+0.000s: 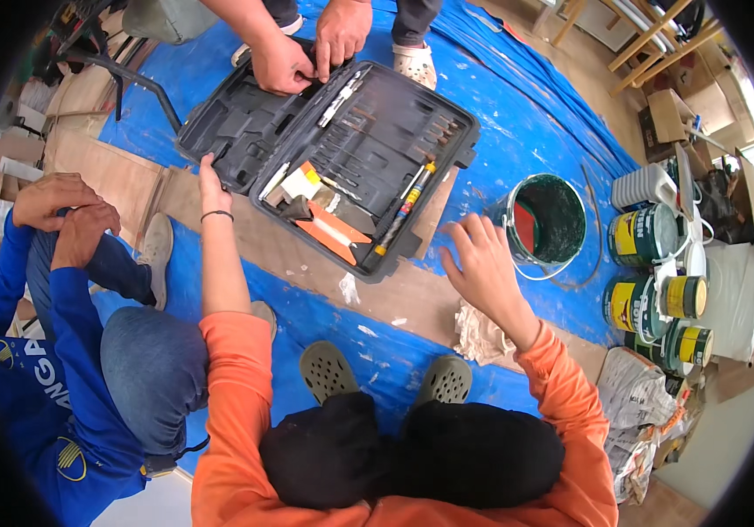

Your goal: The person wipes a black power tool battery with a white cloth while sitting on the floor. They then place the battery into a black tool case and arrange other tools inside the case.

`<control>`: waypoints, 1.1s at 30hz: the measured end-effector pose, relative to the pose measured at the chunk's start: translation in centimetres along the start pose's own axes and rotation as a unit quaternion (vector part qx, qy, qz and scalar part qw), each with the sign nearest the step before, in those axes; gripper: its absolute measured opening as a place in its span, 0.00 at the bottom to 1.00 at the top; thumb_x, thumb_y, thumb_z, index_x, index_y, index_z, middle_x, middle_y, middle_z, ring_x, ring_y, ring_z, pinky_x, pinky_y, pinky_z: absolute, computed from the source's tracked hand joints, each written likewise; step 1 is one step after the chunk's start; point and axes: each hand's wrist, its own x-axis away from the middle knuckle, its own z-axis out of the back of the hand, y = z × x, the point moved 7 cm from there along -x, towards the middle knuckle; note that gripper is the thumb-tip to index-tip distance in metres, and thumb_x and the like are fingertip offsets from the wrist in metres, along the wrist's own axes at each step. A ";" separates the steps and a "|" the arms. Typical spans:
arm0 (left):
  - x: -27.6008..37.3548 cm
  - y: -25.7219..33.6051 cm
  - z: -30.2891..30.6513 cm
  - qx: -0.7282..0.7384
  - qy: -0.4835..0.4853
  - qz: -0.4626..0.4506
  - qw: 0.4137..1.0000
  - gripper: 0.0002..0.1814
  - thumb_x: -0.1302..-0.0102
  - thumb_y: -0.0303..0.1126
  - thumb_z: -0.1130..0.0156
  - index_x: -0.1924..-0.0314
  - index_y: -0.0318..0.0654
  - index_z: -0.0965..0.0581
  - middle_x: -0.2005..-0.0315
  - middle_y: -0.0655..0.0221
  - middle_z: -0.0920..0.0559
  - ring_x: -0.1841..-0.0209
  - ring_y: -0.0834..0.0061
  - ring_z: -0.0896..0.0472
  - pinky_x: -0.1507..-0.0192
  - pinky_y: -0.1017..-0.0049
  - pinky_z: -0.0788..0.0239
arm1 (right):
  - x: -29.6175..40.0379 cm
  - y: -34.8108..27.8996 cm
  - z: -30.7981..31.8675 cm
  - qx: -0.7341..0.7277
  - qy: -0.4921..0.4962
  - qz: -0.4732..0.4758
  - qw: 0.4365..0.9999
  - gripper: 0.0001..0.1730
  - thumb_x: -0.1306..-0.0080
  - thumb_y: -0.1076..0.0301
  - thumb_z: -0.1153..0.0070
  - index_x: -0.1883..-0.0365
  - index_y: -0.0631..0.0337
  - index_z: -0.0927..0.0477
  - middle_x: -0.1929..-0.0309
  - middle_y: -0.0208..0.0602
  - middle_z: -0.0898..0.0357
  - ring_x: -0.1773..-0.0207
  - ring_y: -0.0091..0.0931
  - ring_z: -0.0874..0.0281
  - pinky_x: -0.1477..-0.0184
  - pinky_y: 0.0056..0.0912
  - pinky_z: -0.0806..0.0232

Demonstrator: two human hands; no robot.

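Note:
My left hand [213, 188] holds the near left rim of an open dark plastic tool case [357, 148]; part of the hand is hidden by the case. Inside the case's right half lie several drill bits [340, 155], an orange-and-white piece [334, 232] and a yellow-banded tube [410, 197]. The left half shows bare moulded recesses. My right hand [482, 270] is raised with bent, parted fingers and nothing in it, between the case and a green bucket [548, 217]. Another person's left hand [342, 33] and right hand [281, 62] work at the case's far hinge side.
A second person in blue sits at left with crossed hands [70, 214]. Paint tins [640, 237] and a white jerrycan [643, 186] stand at right, near crumpled sacks [637, 402]. A crumpled cloth [479, 332] lies on a wooden board [377, 300] over blue tarpaulin [495, 145].

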 end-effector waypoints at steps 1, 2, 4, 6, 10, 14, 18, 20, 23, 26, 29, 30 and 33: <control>-0.8 0.0 0.6 0.004 0.000 0.001 1.000 0.24 0.38 0.45 0.37 0.46 0.39 0.22 0.52 0.66 0.15 0.52 0.67 0.17 0.48 0.69 0.26 | -1.6 -1.0 0.1 -0.009 0.006 0.022 1.000 0.14 0.40 0.68 0.40 0.56 0.58 0.22 0.62 0.37 0.29 0.54 0.35 0.29 0.55 0.41 0.37; -1.5 0.2 1.3 -0.008 0.009 -0.001 1.000 0.25 0.38 0.47 0.37 0.45 0.39 0.22 0.52 0.66 0.16 0.53 0.68 0.17 0.48 0.69 0.26 | -3.0 -2.1 0.2 -0.019 0.013 0.045 0.999 0.13 0.40 0.68 0.40 0.57 0.58 0.22 0.62 0.36 0.29 0.54 0.35 0.28 0.55 0.40 0.37; -1.7 -0.4 1.3 -0.019 0.027 0.001 0.999 0.26 0.38 0.48 0.36 0.45 0.40 0.22 0.51 0.66 0.16 0.52 0.68 0.17 0.48 0.68 0.27 | -5.1 -3.6 0.4 -0.031 0.006 0.068 0.997 0.12 0.38 0.68 0.38 0.57 0.57 0.21 0.60 0.35 0.28 0.55 0.35 0.27 0.54 0.40 0.36; -1.3 -0.7 1.1 -0.022 0.030 0.001 0.999 0.27 0.39 0.50 0.36 0.44 0.41 0.22 0.51 0.67 0.17 0.51 0.69 0.18 0.48 0.66 0.28 | -6.5 -4.8 0.3 -0.038 0.006 0.095 0.995 0.12 0.39 0.68 0.38 0.57 0.57 0.21 0.60 0.35 0.28 0.55 0.35 0.27 0.54 0.40 0.36; -0.8 -1.3 0.2 -0.029 0.042 0.017 0.999 0.29 0.40 0.51 0.34 0.43 0.43 0.23 0.51 0.68 0.17 0.51 0.69 0.19 0.49 0.66 0.28 | -7.5 -5.5 -0.8 -0.023 -0.023 0.125 0.992 0.10 0.39 0.68 0.38 0.59 0.56 0.21 0.60 0.35 0.28 0.54 0.35 0.27 0.53 0.40 0.36; -2.2 -0.7 0.7 0.012 -0.015 0.000 1.000 0.29 0.39 0.52 0.35 0.42 0.44 0.23 0.48 0.68 0.18 0.49 0.69 0.19 0.48 0.65 0.28 | -7.9 -5.0 -2.0 0.004 -0.038 0.131 0.991 0.09 0.38 0.68 0.39 0.59 0.56 0.22 0.60 0.36 0.28 0.54 0.36 0.27 0.53 0.41 0.36; -1.0 -0.9 -0.3 -0.016 -0.026 0.006 1.000 0.27 0.35 0.52 0.38 0.42 0.44 0.22 0.49 0.69 0.16 0.49 0.68 0.17 0.45 0.65 0.27 | -6.8 -3.5 -1.6 -0.053 0.001 0.092 0.994 0.10 0.40 0.69 0.41 0.60 0.56 0.23 0.62 0.37 0.29 0.52 0.39 0.27 0.48 0.50 0.36; -0.4 -0.1 -0.4 -0.026 -0.050 -0.006 0.998 0.27 0.33 0.53 0.41 0.42 0.44 0.23 0.46 0.67 0.17 0.45 0.66 0.18 0.42 0.62 0.28 | -6.2 -1.3 -1.1 -0.081 0.034 0.043 0.995 0.11 0.40 0.70 0.42 0.58 0.57 0.23 0.62 0.40 0.28 0.53 0.41 0.26 0.50 0.52 0.34; 0.8 1.2 -1.4 0.001 -0.054 -0.042 0.998 0.27 0.32 0.53 0.42 0.41 0.43 0.23 0.42 0.65 0.19 0.41 0.64 0.21 0.39 0.60 0.30 | -4.9 4.2 -1.5 -0.159 0.084 -0.049 0.982 0.14 0.35 0.72 0.42 0.51 0.62 0.24 0.69 0.40 0.27 0.65 0.36 0.23 0.61 0.39 0.31; 2.3 1.7 -2.3 0.057 -0.079 0.038 0.995 0.27 0.34 0.50 0.40 0.41 0.41 0.23 0.44 0.64 0.19 0.43 0.62 0.21 0.39 0.59 0.30 | -1.4 9.6 -5.0 -0.270 -0.037 -0.279 0.921 0.22 0.26 0.56 0.47 0.43 0.62 0.30 0.70 0.40 0.24 0.67 0.29 0.23 0.62 0.33 0.30; 0.5 2.2 -0.5 -0.002 -0.045 0.010 0.999 0.27 0.37 0.48 0.40 0.43 0.39 0.23 0.45 0.64 0.18 0.44 0.62 0.20 0.40 0.59 0.30 | -0.2 9.0 -7.1 -0.377 -0.116 -0.337 0.855 0.32 0.25 0.44 0.52 0.38 0.63 0.34 0.70 0.43 0.21 0.65 0.31 0.21 0.58 0.34 0.29; 0.4 2.0 -0.6 -0.005 -0.040 0.003 0.999 0.26 0.38 0.46 0.40 0.44 0.38 0.23 0.46 0.64 0.18 0.45 0.62 0.20 0.41 0.59 0.30 | -0.1 8.2 -7.3 -0.374 -0.129 -0.342 0.852 0.36 0.26 0.41 0.52 0.37 0.65 0.35 0.69 0.45 0.20 0.63 0.34 0.19 0.55 0.37 0.29; 0.0 2.1 -0.1 -0.018 -0.034 0.005 0.999 0.25 0.39 0.46 0.39 0.45 0.39 0.22 0.48 0.65 0.17 0.46 0.63 0.19 0.41 0.60 0.30 | -0.9 6.4 -8.4 -0.351 -0.129 -0.352 0.858 0.48 0.32 0.32 0.48 0.33 0.67 0.40 0.65 0.55 0.17 0.57 0.44 0.16 0.51 0.43 0.28</control>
